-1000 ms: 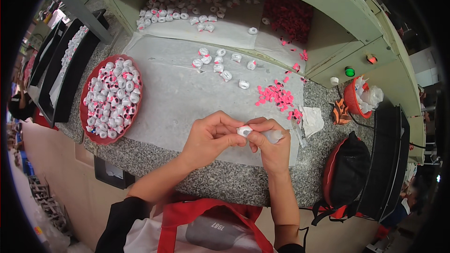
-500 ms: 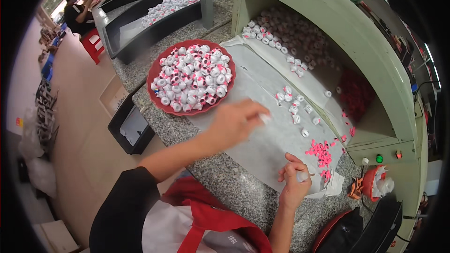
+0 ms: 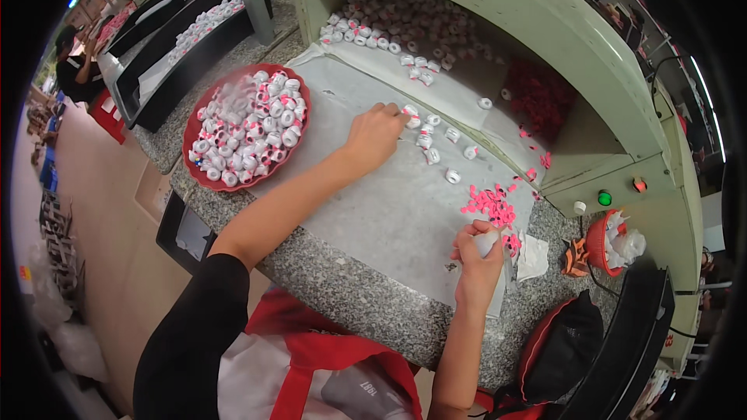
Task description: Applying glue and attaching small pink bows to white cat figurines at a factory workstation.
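My left hand (image 3: 379,134) reaches over the paper-covered worktop. Its fingers are pressed together at a small round white piece with pink marks (image 3: 411,114), at the edge of a loose group of similar pieces (image 3: 430,156). Closer to me on the right, my right hand (image 3: 476,258) is closed around a small whitish squeeze bottle (image 3: 485,243) with a thin tip. That tip is beside a scatter of flat pink bits (image 3: 490,204), some with dark spots. At the left stands a red scalloped bowl (image 3: 304,126) heaped with white and pink pieces.
Beyond the paper rises a pale green arched machine (image 3: 498,0), with many more white pieces inside. Black trays (image 3: 148,113) stand at the far left. On the right are a red basket (image 3: 597,237), crumpled tissue (image 3: 533,257) and a black pouch (image 3: 562,342).
My left hand has moved away across the paper to the loose white pieces; a blurred white thing was at its fingertips before. My right hand keeps the bottle. The view has shifted right.
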The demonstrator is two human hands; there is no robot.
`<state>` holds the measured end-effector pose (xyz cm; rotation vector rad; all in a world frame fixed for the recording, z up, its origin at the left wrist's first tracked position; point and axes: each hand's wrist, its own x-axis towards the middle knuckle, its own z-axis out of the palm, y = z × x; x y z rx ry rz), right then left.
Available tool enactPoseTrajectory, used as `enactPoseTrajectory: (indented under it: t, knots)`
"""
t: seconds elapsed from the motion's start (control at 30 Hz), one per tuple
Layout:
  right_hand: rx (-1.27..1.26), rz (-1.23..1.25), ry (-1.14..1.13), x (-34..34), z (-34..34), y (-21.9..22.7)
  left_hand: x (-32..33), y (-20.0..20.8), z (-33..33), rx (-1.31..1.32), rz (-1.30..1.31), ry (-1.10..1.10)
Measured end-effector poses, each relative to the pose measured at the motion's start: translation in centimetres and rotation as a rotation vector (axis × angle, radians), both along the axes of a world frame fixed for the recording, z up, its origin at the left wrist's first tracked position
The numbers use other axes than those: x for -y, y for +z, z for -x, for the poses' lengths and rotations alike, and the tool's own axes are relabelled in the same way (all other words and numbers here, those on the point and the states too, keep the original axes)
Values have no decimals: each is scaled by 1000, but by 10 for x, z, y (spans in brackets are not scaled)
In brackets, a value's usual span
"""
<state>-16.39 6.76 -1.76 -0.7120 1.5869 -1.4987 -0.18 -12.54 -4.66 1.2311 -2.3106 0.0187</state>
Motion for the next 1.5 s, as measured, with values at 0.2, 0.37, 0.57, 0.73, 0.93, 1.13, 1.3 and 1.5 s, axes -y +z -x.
enactPoseTrajectory:
  t: [0.2, 0.37, 0.57, 0.73, 0.93, 1.13, 1.3, 1.5]
  knots:
    - [-10, 186, -9, -16, 7, 17, -60, 48, -1, -710, -979, -244]
    - [33, 258, -84, -12, 3, 42, -109, 51, 11, -1399, -1939, -494]
    - [-149, 333, -249, -35, -9, 51, -127, 55, 14, -1295, -1443, -472]
    - [-727, 438, -113, -46, -22, 55, -135, 57, 15, -1277, -1180, -451]
    - [-825, 439, -25, -45, -17, 58, -136, 56, 18, -1311, -1160, -445]
    - [-821, 461, -11, -42, -14, 55, -134, 54, 18, -1306, -1162, -471]
    - [-819, 467, 3, -42, -15, 56, -134, 55, 17, -1297, -1159, -463]
    - [-827, 485, -10, -42, -15, 55, -134, 54, 16, -1299, -1159, -471]
